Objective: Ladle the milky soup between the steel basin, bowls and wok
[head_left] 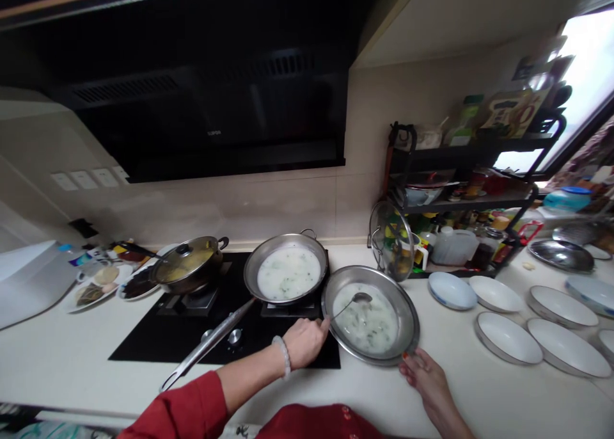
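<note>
My left hand [307, 343], with a pale bracelet at the wrist, is closed on the handle of a metal spoon [362, 297]. The spoon's bowl is over a wide steel bowl [409, 320] of white soup with green bits. My right hand [422, 370] grips the near right rim of this steel bowl. Just left of it, a steel pan [249, 274] of similar white liquid stands on the stove [158, 343], its long handle pointing toward the front left.
A lidded pot [187, 276] stands on the left burner, with plates of food [71, 306] beyond it. Several white dishes [508, 338] stand at the right. A glass lid [391, 240] leans by the black rack [470, 150]. The range hood [215, 106] hangs above.
</note>
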The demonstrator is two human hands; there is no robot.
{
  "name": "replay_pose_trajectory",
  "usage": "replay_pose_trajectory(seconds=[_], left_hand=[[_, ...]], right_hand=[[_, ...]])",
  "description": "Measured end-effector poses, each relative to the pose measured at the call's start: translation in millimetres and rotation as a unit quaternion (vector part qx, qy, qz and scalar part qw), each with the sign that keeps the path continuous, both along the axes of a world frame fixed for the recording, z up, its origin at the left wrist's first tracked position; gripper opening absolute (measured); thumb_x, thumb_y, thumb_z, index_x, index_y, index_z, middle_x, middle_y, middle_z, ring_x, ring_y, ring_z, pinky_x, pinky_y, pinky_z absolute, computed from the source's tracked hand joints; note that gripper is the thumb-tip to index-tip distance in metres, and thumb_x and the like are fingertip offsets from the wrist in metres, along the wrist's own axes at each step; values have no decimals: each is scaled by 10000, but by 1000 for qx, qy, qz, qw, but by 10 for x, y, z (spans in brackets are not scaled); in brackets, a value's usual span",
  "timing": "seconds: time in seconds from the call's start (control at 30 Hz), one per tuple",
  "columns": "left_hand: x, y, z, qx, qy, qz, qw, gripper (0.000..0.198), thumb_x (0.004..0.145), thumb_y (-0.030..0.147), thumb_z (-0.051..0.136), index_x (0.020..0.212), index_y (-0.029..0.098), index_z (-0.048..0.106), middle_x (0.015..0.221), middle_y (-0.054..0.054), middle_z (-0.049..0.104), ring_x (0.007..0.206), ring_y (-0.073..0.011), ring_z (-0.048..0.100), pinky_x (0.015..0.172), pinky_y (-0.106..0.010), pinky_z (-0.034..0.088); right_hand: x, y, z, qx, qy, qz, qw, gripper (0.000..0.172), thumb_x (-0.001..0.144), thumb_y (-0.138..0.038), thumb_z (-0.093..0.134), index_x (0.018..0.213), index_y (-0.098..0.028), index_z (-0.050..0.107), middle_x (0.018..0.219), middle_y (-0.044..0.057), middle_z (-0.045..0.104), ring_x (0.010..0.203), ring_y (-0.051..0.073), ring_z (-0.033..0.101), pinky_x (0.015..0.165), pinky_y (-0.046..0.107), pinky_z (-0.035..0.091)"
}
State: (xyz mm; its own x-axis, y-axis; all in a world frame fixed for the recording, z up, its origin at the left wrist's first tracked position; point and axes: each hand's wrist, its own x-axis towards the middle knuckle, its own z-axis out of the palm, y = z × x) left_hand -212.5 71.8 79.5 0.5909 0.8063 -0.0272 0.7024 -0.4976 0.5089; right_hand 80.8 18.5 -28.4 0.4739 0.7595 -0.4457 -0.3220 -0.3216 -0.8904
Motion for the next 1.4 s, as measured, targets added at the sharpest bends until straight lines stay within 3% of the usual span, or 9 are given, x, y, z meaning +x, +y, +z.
replay_pose_trajectory(seconds=[0.13,0.23,0.33,0.4,0.53,0.67,0.83,1.1,1.4], left_hand=[[-84,52,226,-84,-141,75,984,238,886,215,469,1055,141,619,624,-40,566,564,-162,531,595,-281,417],[-261,172,454,-199,-247,188,930,237,908,323,458,989,143,589,558,29,505,413,-88,372,440,-222,303],[-556,321,575,-270,-318,272,867,208,877,347,515,961,161,557,548,75,476,332,-42,230,365,-200,166],[-771,415,586,-260,-304,314,861,153,866,295,540,921,155,569,522,76,475,318,-38,229,359,-198,138],[-1083,558,529,-194,-200,390,877,69,806,100,585,748,132,606,450,53,477,321,-56,319,374,-211,163],[-1161,622,444,-216,-200,400,868,180,749,22,611,612,133,577,427,34,475,345,-59,337,392,-222,163],[-1126,666,367,-301,-247,392,834,172,763,88,615,616,144,547,442,32,478,350,-45,262,377,-205,124],[-1212,719,421,-400,-348,377,760,176,730,115,658,649,143,504,470,55,437,362,-10,241,355,-150,102],[-1256,701,432,-418,-388,375,731,155,731,103,656,659,129,521,470,48,451,359,-3,243,351,-132,84]], right_hand=[[15,0,-13,-3,-2,7,1000,825,406,-426,792,1122,-154,484,539,-18,632,526,174,573,478,247,391],[19,-5,-4,-6,0,4,1000,813,406,-422,792,1110,-155,486,558,-4,648,540,179,584,492,253,403],[22,-5,-2,-8,4,7,1000,798,419,-415,782,1114,-163,482,555,-13,648,542,178,585,500,254,410],[24,-2,-9,-9,5,9,1000,794,415,-406,779,1110,-164,480,544,-17,642,532,173,577,495,249,404],[29,2,-16,-5,5,8,1000,779,415,-409,784,1096,-180,485,544,-27,637,526,179,582,485,256,404],[28,0,8,-8,9,7,1000,772,395,-407,796,1064,-184,483,542,-19,639,522,174,579,484,252,404],[28,-2,44,-7,9,9,1000,753,379,-406,809,1023,-188,487,566,3,649,531,180,588,484,254,411],[17,-3,46,-7,5,2,1000,772,368,-378,805,1036,-174,476,546,2,642,521,162,567,482,237,399],[30,3,9,-14,-3,6,1000,753,387,-389,793,1035,-189,464,536,-11,649,527,164,570,493,241,402]])
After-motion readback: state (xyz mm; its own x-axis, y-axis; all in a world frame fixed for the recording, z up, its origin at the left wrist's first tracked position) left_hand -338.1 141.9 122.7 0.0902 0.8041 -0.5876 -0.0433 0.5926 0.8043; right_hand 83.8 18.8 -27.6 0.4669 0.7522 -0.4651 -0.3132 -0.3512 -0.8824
